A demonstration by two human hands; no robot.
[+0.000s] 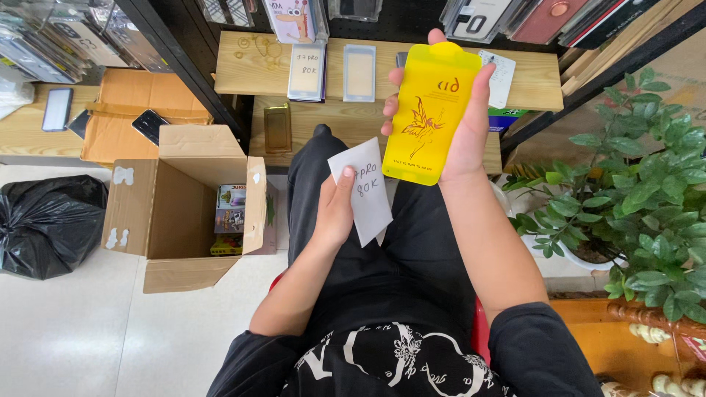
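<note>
My right hand (463,125) holds up a flat yellow package (429,110) with a winged figure drawn on it, above my lap. My left hand (334,209) pinches a white paper slip (365,192) with handwriting, resting over my black trousers. The slip's upper corner lies just under the yellow package's lower edge. Both forearms wear black sleeves pushed up.
An open cardboard box (187,206) with small colourful boxes inside stands on the floor at left, beside a black rubbish bag (48,224). A low wooden shelf (382,70) ahead carries flat white packages. A leafy potted plant (636,191) is at right. Racks of phone accessories hang above.
</note>
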